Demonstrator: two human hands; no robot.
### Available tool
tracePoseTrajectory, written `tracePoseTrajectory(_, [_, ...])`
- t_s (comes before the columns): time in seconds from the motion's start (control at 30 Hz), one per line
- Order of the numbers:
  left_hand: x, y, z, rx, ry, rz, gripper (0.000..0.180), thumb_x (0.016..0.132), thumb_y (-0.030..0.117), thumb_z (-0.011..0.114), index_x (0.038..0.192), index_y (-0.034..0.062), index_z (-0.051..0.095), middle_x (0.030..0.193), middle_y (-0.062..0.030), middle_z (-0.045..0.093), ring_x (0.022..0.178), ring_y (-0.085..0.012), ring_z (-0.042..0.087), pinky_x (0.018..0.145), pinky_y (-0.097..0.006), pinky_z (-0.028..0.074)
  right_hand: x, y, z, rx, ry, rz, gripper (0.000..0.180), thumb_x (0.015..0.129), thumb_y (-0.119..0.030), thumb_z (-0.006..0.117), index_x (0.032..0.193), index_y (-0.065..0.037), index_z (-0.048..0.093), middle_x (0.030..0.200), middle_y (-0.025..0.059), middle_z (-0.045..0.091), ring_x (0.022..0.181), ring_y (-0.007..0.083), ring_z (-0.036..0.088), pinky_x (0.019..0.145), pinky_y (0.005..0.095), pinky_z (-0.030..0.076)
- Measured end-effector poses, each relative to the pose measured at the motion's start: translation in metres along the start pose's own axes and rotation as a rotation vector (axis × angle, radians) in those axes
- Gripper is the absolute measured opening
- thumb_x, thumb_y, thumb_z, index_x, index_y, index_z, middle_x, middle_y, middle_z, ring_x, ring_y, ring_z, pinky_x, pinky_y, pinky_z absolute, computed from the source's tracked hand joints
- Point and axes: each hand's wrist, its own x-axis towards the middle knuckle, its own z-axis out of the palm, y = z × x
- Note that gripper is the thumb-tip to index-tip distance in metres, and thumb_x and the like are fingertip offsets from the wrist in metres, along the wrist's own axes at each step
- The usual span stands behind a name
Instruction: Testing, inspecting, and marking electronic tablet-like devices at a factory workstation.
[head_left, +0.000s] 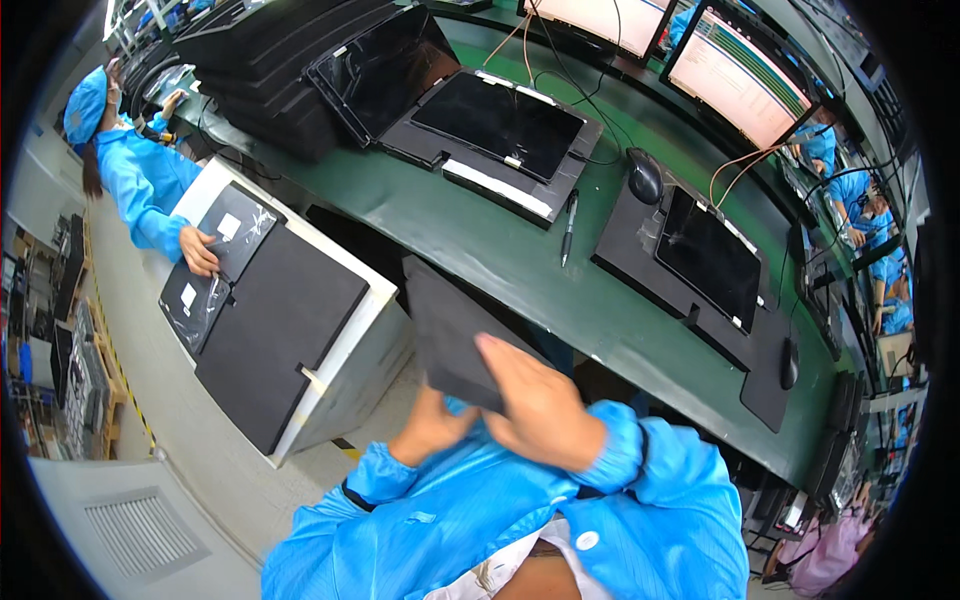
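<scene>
In front of my chest I hold a black foam sheet [450, 335], tilted and partly seen edge-on. My left hand [432, 428] grips its lower near corner, with the fingertips partly hidden behind it. Across its near right side lies my right hand [545, 405], the fingers bent around the edge. On the left, a black foam pad [285, 310] rests on a white box [365, 345]. Beside that pad lie dark panels in clear film [240, 230], touched by a co-worker's hand [198, 250].
The green bench [400, 215] carries a flat display panel [500, 120] on black foam, a second panel [708, 258], a pen [569, 228], a mouse [645, 176] and cables. Stacked black foam trays [265, 70] stand far left. Monitors [740, 75] line the back.
</scene>
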Motion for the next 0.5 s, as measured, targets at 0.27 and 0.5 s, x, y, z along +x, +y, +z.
tracePoseTrajectory(0.27, [0.069, -0.096, 0.044, -0.512, 0.104, -0.424, 0.049, 0.096, 0.017, 0.069, 0.140, -0.0002, 0.056, 0.139, -0.0195, 0.061, 0.129, -0.0299, 0.059, 0.109, -0.043, 0.045, 0.127, 0.049, 0.130, 0.096, -0.171, 0.329, 0.074, 0.086, -0.020, 0.073, 0.145, 0.011, 0.043, 0.139, 0.0318, 0.056, 0.129, 0.0451, 0.057, 0.106, 0.0453, 0.050])
tracePoseTrajectory(0.5, [0.211, -0.237, 0.026, -0.221, 0.411, -0.674, 0.047, 0.097, 0.017, 0.069, 0.139, -0.0003, 0.058, 0.137, -0.0187, 0.062, 0.127, -0.0285, 0.059, 0.108, -0.042, 0.046, 0.019, 0.079, 0.030, 0.438, -0.501, 0.117, 0.060, 0.097, -0.032, 0.074, 0.143, 0.002, 0.055, 0.144, 0.0240, 0.056, 0.137, 0.0366, 0.053, 0.117, 0.0422, 0.041])
